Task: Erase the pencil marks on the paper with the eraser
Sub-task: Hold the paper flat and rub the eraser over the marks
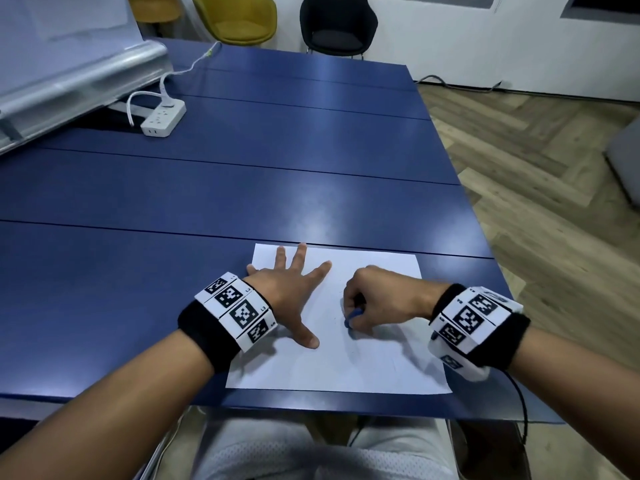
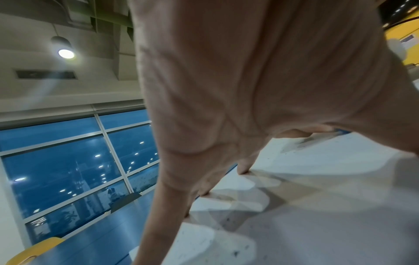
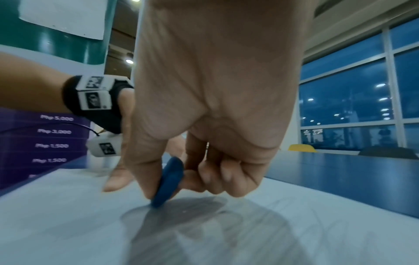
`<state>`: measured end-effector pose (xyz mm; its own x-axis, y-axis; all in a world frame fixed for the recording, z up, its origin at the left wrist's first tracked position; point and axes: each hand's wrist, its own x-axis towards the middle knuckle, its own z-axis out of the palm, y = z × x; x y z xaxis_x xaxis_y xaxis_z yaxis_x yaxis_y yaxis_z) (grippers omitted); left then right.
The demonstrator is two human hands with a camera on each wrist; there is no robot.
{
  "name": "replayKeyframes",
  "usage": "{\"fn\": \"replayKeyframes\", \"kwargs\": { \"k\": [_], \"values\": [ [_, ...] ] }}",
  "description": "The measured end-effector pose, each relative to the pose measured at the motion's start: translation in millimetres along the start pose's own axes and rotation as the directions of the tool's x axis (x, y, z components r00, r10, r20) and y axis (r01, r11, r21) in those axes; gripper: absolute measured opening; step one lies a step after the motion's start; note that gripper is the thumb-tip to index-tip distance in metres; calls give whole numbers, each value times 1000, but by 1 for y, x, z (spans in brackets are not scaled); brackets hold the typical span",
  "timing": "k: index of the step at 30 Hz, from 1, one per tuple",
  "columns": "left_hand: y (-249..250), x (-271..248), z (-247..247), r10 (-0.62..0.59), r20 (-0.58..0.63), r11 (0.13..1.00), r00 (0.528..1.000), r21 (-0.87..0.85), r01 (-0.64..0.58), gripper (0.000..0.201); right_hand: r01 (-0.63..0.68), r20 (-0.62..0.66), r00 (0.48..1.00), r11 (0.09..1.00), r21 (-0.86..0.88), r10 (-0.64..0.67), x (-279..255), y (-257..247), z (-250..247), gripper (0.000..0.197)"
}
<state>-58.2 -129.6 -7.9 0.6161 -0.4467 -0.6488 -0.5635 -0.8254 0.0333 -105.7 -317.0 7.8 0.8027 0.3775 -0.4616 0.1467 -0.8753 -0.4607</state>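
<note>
Your right hand pinches the flat blue oval eraser, edge-down in the right wrist view; your left hand lies spread on the white paper sheet.

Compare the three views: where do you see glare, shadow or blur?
Head view: soft ceiling glare on the blue table. Left wrist view: overlapping finger shadows on the paper, a flaring ceiling lamp. Right wrist view: the blue eraser casts a dark shadow; the paper's near part is blurred.

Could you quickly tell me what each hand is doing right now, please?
Left hand: open, fingers spread flat on the paper.
Right hand: pinches the blue eraser, its tip on the paper.
</note>
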Motion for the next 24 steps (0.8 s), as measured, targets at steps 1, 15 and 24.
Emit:
{"fn": "replayKeyframes", "kwargs": {
  "k": [1,15,24],
  "values": [
    [0,0,0,-2,3,1000,1000,-9,2,140,20,42,999,1000,1,-20,-3,-1,3,9],
    [1,2,0,-12,22,1000,1000,-1,12,141,55,220,974,998,-30,-47,-5,-7,3,9],
    [3,-1,-3,-12,35,1000,999,-13,13,140,5,218,976,1000,-12,-2,-6,-9,2,8]
  ]
}}
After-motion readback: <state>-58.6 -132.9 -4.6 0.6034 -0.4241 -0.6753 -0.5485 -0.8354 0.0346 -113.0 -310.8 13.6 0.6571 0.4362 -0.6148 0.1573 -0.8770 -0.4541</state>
